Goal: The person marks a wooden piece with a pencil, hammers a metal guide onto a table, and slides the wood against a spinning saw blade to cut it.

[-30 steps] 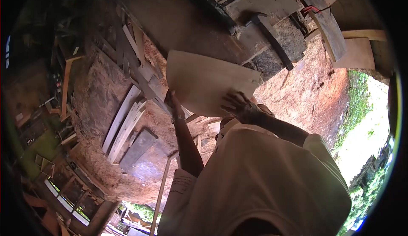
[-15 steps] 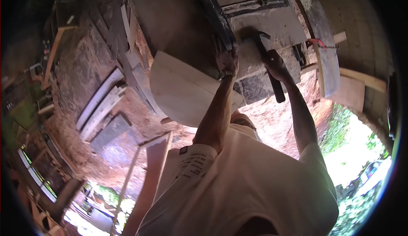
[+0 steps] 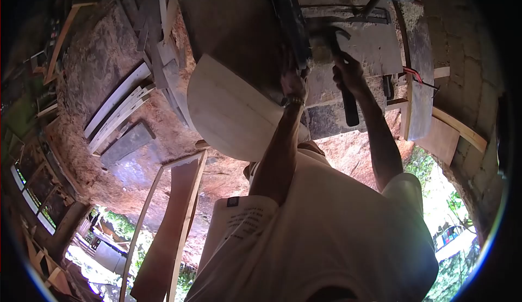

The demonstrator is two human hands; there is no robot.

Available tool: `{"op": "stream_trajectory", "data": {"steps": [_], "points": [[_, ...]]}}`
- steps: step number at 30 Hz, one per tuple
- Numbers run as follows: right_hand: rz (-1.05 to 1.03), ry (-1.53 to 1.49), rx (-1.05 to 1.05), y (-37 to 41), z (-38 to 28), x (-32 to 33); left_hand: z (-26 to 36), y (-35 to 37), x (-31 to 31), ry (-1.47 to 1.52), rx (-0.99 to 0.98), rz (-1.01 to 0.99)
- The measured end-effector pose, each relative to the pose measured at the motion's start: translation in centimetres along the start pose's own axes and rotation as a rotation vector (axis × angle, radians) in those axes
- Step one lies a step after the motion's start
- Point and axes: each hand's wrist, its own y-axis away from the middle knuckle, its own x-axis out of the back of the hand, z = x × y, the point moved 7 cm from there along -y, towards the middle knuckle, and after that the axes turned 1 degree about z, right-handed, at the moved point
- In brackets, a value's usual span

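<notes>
My right hand [image 3: 350,75] is closed around the handle of a claw hammer [image 3: 349,109]. The hammer's head points away from me, over the worktable [image 3: 326,92]. Just to the left, my left hand [image 3: 294,85] grips the near end of a long dark wooden bar [image 3: 288,19]; its fingers run along the bar's left side and are partly in shadow. A wide pale board [image 3: 234,111] with a curved edge lies left of my left forearm.
A slotted dark frame [image 3: 348,13] with a short dark rod lies at the table's far side. A red-handled tool [image 3: 414,74] rests at the right edge. Loose planks [image 3: 117,103] lie on the dirt floor at left, and a wooden frame [image 3: 185,215] stands nearby.
The view has shifted a little, so the table and bar appear further right. The hammer is now more upright in the picture, still in my right hand. My left hand stays at the bar's end.
</notes>
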Motion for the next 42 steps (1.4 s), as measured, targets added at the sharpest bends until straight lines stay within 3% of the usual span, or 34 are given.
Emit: {"op": "stream_trajectory", "data": {"steps": [4, 5, 7, 9, 15, 17, 21, 26, 29, 31, 33, 35, 36, 39, 42], "points": [[0.293, -0.314, 0.085, -1.1, 0.5, 2.1, -0.8, 0.1, -0.5, 0.003, 0.002, 0.006], [0.392, -0.221, 0.044, -0.3, 1.0, 1.3, -1.4, 0.2, -1.0, 0.013, 0.001, 0.006], [0.076, 0.118, 0.025, 1.2, 0.8, -1.7, -1.2, 0.0, -0.9, -0.036, -0.041, 0.009], [0.023, 0.068, -0.002, 1.2, 0.1, -0.6, -0.9, 0.3, -0.5, -0.06, -0.058, 0.01], [0.427, -0.178, 0.043, -0.1, 0.9, 2.2, -0.8, -0.1, -0.7, 0.066, 0.014, -0.001], [0.13, 0.109, -0.017, 2.4, 0.1, -2.3, -1.1, 0.0, -0.9, 0.038, -0.04, 0.021], [0.02, 0.033, -0.012, 1.9, -0.3, -1.0, -1.0, 0.0, -0.7, -0.068, -0.053, 0.048], [0.017, -0.062, 0.139, -1.4, -3.8, -1.0, -1.8, -0.4, -1.9, -0.274, 0.057, 0.0], [0.083, -0.234, 0.246, -6.9, -7.9, -1.4, -1.2, -0.5, -1.5, -0.185, -0.093, 0.247], [0.241, -0.13, 0.295, -11.5, -10.5, -1.1, -0.8, -1.0, -1.3, -0.141, -0.084, 0.255], [0.262, -0.324, 0.279, -15.9, -11.4, -1.6, -1.5, -0.4, -1.6, -0.163, -0.01, 0.184], [0.166, 0.057, 0.296, -17.3, -12.1, -4.3, -3.7, 0.5, -2.9, -0.252, 0.123, 0.053], [-0.009, 0.115, 0.296, -13.7, -14.7, -6.2, -3.8, 0.6, -3.0, -0.265, 0.15, 0.017], [-0.025, 0.025, 0.186, -15.4, -15.4, -3.3, -4.3, 0.9, -3.1, -0.301, 0.172, -0.029], [0.137, -0.098, 0.25, -20.2, -13.4, -3.3, -4.2, 1.3, -3.1, -0.304, 0.127, 0.008]]}}
